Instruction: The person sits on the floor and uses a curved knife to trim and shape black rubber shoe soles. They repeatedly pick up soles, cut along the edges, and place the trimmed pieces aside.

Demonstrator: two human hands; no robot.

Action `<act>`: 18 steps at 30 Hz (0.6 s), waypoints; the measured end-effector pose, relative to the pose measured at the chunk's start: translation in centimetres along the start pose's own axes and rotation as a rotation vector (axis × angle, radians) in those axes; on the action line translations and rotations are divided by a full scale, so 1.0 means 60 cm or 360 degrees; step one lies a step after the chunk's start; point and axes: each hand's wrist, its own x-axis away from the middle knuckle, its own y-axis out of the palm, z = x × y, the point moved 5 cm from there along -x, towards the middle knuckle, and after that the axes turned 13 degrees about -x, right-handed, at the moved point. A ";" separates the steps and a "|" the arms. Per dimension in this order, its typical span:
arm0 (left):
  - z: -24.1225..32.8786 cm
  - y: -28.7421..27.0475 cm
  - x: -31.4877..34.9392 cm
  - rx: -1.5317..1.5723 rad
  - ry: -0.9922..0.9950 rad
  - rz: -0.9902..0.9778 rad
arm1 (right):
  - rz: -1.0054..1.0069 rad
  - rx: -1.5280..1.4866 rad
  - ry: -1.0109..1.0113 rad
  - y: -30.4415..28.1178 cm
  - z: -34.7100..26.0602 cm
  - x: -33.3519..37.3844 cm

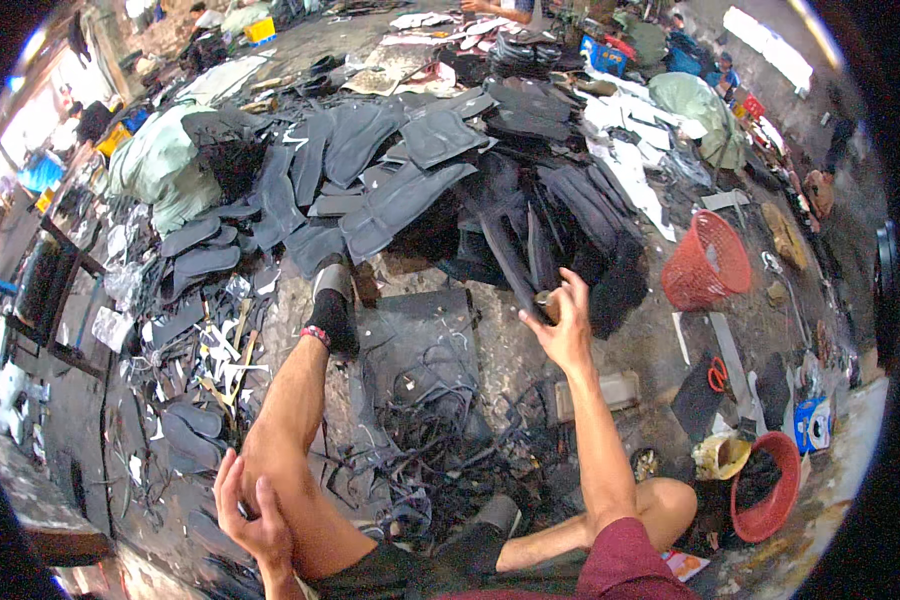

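Observation:
My right hand (pixel 568 335) reaches forward at the front of a dark heap. The lower end of a long black strip (pixel 510 262) runs in between its thumb and fingers. A small brownish thing (pixel 543 298) shows there too, too small to make out. Black sole-shaped pieces (pixel 570 205) lie just beyond this hand. Beside my bent left leg, my left hand (pixel 255 515) is empty, with its fingers apart. Grey-black moulded sheets (pixel 405 210) are piled ahead. A flat dark board (pixel 415 335) lies on the floor between my feet, partly under tangled black offcuts (pixel 440 405).
A red mesh basket (pixel 707 262) leans at the right. Nearer are red-handled scissors (pixel 717 374), a yellowish container (pixel 722 456) and a red tub (pixel 767 490) holding dark material. A pale green sack (pixel 170 165) stands far left. Trimmings (pixel 232 355) litter the left floor.

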 end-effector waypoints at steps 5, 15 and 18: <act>0.083 -0.016 0.060 0.0557 0.0080 -0.0004 | 0.0673 -0.1283 0.0909 -0.128 -0.144 0.043; 0.313 -0.013 0.004 0.0749 0.1161 -0.1331 | -0.0322 -0.1535 0.0956 -0.314 -0.207 0.130; 0.241 0.088 0.081 0.1019 0.0517 -0.2842 | 0.0091 -0.1628 0.1181 -0.299 -0.199 0.140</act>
